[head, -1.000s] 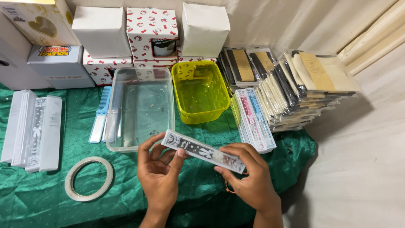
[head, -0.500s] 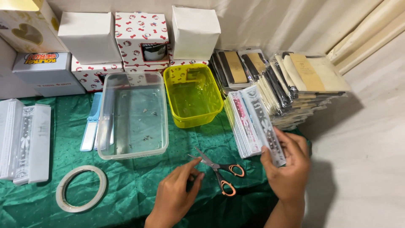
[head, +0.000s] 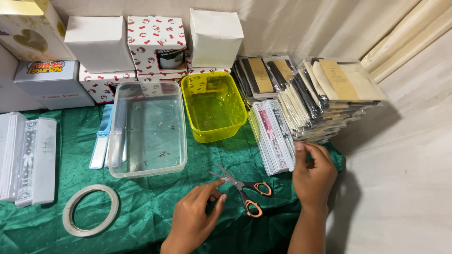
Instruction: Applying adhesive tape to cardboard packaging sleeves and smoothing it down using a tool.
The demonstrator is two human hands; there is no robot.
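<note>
The scissors [head: 242, 188], orange-handled with blades parted, lie just beyond the left hand [head: 195, 216], points aimed back past its fingertips; a careless reach could, I judge, catch a blade tip or snag the green cloth [head: 141, 211]. That hand rests loosely spread on the cloth, holding nothing, its fingers just short of the blades. To its right, the right hand [head: 313, 176] pinches the near end of the stack of flat clear packets [head: 273, 136] with thumb and curled fingers; a nudge might topple the stack sideways. Farther off stand the clear plastic tub [head: 146, 127] and the yellow tub [head: 214, 110]; the tape ring [head: 90, 209] lies left.
</note>
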